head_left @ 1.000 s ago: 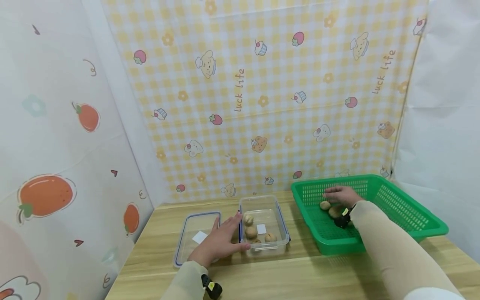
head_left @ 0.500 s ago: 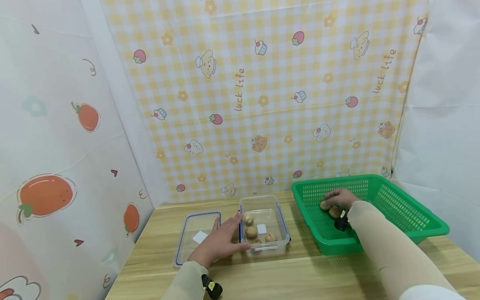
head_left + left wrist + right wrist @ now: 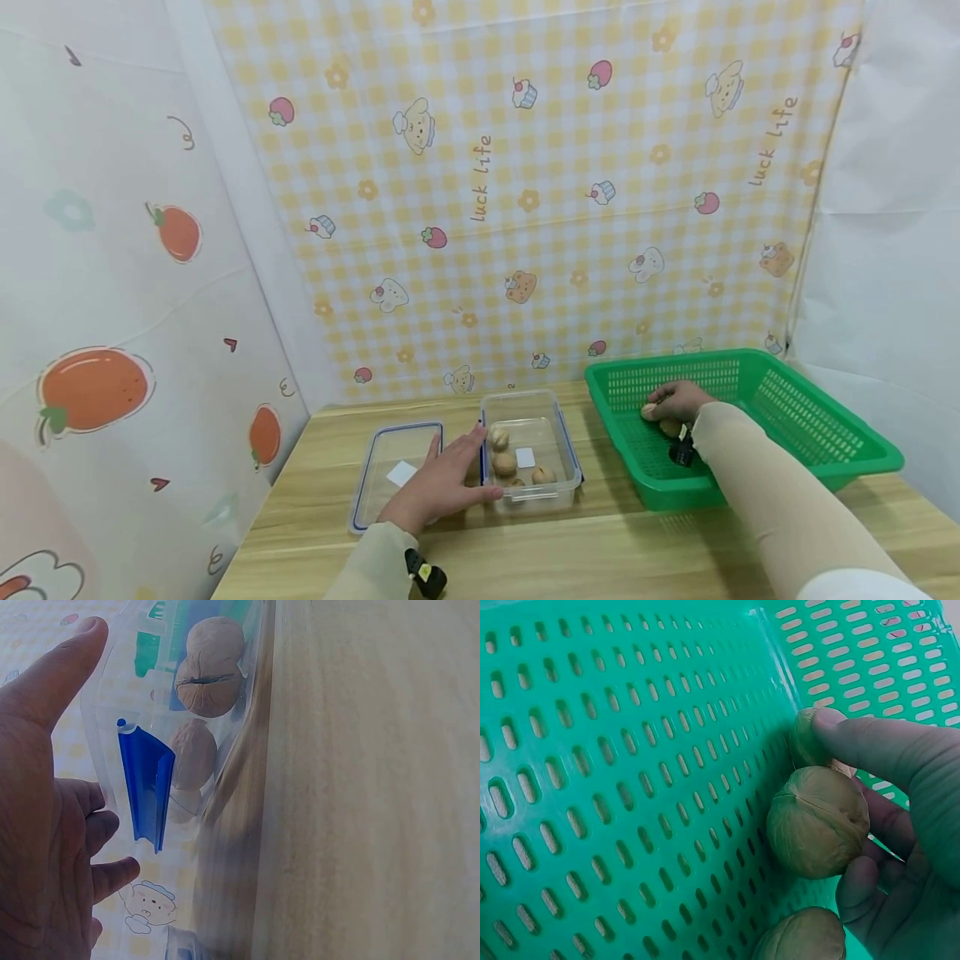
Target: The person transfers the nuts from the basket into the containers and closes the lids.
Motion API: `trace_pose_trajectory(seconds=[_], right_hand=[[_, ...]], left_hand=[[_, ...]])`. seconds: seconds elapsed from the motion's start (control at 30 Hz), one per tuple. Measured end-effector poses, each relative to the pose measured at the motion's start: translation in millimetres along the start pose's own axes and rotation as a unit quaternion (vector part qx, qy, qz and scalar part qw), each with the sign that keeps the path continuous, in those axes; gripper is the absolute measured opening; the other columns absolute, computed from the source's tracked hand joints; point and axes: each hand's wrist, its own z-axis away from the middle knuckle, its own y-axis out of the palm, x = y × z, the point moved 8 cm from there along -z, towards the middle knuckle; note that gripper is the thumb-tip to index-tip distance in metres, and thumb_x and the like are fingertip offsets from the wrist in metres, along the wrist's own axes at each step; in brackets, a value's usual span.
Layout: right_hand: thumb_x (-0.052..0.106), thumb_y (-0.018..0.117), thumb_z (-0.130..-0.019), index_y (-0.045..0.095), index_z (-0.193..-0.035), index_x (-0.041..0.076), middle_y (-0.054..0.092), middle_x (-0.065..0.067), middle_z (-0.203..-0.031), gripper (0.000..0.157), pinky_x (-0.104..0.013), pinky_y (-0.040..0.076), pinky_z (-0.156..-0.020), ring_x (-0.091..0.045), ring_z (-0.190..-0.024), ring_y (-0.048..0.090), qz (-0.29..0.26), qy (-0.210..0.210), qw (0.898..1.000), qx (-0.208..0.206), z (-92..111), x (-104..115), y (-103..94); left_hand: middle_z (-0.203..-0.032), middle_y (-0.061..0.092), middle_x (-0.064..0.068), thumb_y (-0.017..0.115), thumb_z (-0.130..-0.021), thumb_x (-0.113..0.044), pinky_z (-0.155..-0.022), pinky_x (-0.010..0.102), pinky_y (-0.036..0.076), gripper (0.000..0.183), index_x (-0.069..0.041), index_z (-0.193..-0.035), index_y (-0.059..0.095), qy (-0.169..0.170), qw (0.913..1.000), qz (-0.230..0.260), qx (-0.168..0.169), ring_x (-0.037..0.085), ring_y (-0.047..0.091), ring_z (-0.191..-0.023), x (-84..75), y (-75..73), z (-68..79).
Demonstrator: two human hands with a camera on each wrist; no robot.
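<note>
My right hand (image 3: 678,402) is down inside the green basket (image 3: 645,496). In the right wrist view its thumb and fingers pinch a walnut (image 3: 804,741) by the perforated wall. A second walnut (image 3: 817,821) sits right below, close to the curled fingers, and a third walnut (image 3: 802,937) lies lower, partly cut off. With fingers spread, my left hand (image 3: 442,483) rests along the left side of a clear plastic box (image 3: 558,500). Inside that box are several walnuts (image 3: 504,464). A blue clip (image 3: 148,787) hangs on the box beside my left fingers.
A clear lid (image 3: 378,446) with a blue seal lies on the wooden table (image 3: 570,558) left of the box, partly under my left forearm. A white label (image 3: 525,457) shows within the box. Behind the table hangs a checked curtain (image 3: 540,250).
My right hand has lowered into the basket and its fingers have curled round the walnut nearest the back wall. My left hand stays against the box.
</note>
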Motion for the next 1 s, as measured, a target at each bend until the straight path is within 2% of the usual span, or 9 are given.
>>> trace_pose_trajectory(seconds=[0.2, 0.43, 0.7, 1.0], right_hand=[[0.018, 0.079, -0.087, 0.06, -0.125, -0.01, 0.062, -0.026, -0.114, 0.051, -0.044, 0.057, -0.076, -0.029, -0.092, 0.066, 0.001, -0.011, 1.0, 0.004, -4, 0, 0.1], [0.016, 0.079, -0.087, 0.059, -0.125, -0.013, 0.062, -0.026, -0.112, 0.052, -0.044, 0.058, -0.074, -0.03, -0.092, 0.066, 0.013, -0.016, 1.0, 0.011, -4, 5, 2.1], [0.016, 0.078, -0.089, 0.062, -0.12, -0.01, 0.064, -0.022, -0.106, 0.044, -0.042, 0.057, -0.072, -0.029, -0.089, 0.065, 0.027, -0.017, 0.999, 0.02, -2, 6, 2.9], [0.027, 0.075, -0.092, 0.059, -0.129, -0.01, 0.058, -0.03, -0.124, 0.055, -0.051, 0.055, -0.083, -0.042, -0.109, 0.06, 0.05, -0.034, 0.998, 0.023, 4, 21, -6.5]], left_hand=[[-0.168, 0.018, -0.003, 0.047, -0.084, -0.085, -0.122, 0.059, -0.003, 0.108, -0.023, -0.164, 0.012, 0.001, 1.0, -0.005, 0.0, 0.023, 0.027, -0.152, 0.7, 0.9, -1.0], [-0.168, 0.018, -0.003, 0.048, -0.083, -0.085, -0.122, 0.059, -0.003, 0.109, -0.022, -0.164, 0.012, -0.002, 1.0, -0.003, -0.001, 0.023, 0.027, -0.152, 0.8, 1.5, -0.8], [-0.167, 0.021, -0.002, 0.047, -0.084, -0.085, -0.122, 0.058, -0.004, 0.108, -0.022, -0.164, 0.011, 0.004, 1.0, -0.003, -0.006, 0.023, 0.028, -0.151, -1.3, 0.5, 0.1], [-0.166, 0.024, 0.0, 0.049, -0.083, -0.085, -0.122, 0.059, -0.003, 0.111, -0.018, -0.164, 0.014, -0.005, 1.0, 0.004, -0.002, 0.026, 0.026, -0.152, -3.1, -3.0, 1.4]])
